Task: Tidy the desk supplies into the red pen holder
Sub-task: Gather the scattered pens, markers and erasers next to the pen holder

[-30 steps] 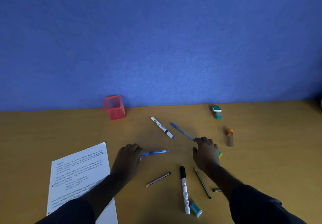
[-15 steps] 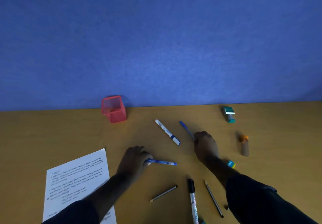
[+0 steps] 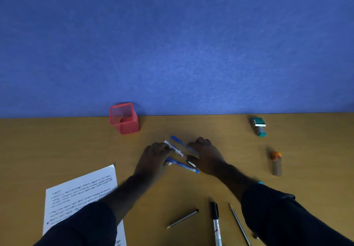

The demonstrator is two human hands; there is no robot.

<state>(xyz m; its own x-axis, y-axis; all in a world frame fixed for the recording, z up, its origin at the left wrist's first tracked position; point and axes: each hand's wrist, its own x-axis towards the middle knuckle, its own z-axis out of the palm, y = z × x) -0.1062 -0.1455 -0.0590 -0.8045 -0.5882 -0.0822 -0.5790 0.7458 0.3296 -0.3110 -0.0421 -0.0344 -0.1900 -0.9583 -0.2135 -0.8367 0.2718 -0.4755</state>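
— Three pens between both hands?
— Yes: left hand (image 3: 153, 156) curls around a blue pen (image 3: 182, 165), right hand (image 3: 207, 155) pinches another blue pen (image 3: 179, 141) (white marker (image 3: 173, 148) between). Red pen holder (image 3: 124, 118) at eleven o'clock.

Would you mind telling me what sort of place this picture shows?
Probably an office desk or study cubicle: a wooden desk against a blue partition, a red pen holder, scattered pens and pencils, and a written sheet.
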